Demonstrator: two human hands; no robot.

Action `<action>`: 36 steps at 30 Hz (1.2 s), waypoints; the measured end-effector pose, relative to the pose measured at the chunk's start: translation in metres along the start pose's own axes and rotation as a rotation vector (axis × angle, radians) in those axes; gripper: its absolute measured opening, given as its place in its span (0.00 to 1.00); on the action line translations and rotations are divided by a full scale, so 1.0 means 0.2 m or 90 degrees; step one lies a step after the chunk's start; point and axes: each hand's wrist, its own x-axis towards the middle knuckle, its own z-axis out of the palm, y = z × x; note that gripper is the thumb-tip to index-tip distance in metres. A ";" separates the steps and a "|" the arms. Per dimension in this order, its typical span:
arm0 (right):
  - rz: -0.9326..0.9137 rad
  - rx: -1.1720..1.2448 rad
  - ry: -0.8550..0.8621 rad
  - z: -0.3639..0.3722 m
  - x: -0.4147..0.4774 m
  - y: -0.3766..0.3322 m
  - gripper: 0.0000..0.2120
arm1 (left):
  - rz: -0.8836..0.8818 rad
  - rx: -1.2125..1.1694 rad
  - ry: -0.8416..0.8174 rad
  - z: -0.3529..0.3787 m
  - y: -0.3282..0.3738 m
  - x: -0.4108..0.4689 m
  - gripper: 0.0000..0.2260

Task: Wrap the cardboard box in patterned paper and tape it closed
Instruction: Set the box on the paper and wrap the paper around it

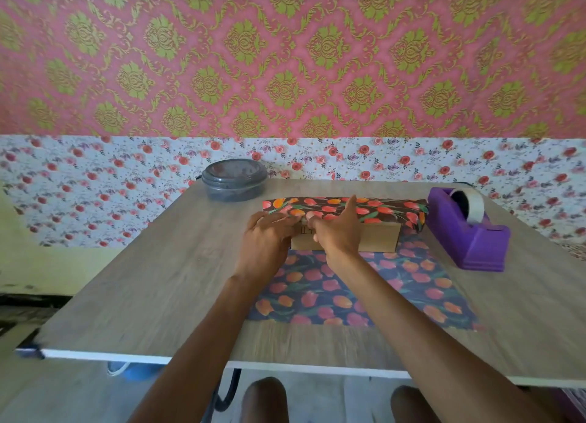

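Bare knees [265,397] sit under the table [126,280]. At its centre lies the cardboard box [377,237], front bare, with tulip paper [380,207] folded over its top. The left hand [266,242] presses the paper with flat fingers. The right hand [337,232] has its thumb stretched and fingers bent; grip unclear. At 11 o'clock stands a lidded grey tub [234,180], contents dim.

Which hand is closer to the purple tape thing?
The right hand, resting on the patterned paper over the cardboard box. The left hand sits beside it, farther from the purple tape dispenser.
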 end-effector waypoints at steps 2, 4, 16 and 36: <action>0.004 -0.009 0.011 0.02 0.02 0.02 0.50 | -0.013 0.003 -0.017 0.00 0.00 0.00 0.19; 0.006 -0.015 0.028 0.04 0.03 0.02 0.51 | -0.020 -0.004 -0.025 0.00 0.01 0.00 0.19; -0.011 -0.053 0.058 0.03 0.03 0.06 0.47 | -0.160 -0.088 -0.020 0.01 0.04 -0.01 0.16; -0.361 -0.474 0.151 0.03 0.10 0.19 0.23 | -0.069 -0.037 -0.099 0.04 0.01 0.11 0.26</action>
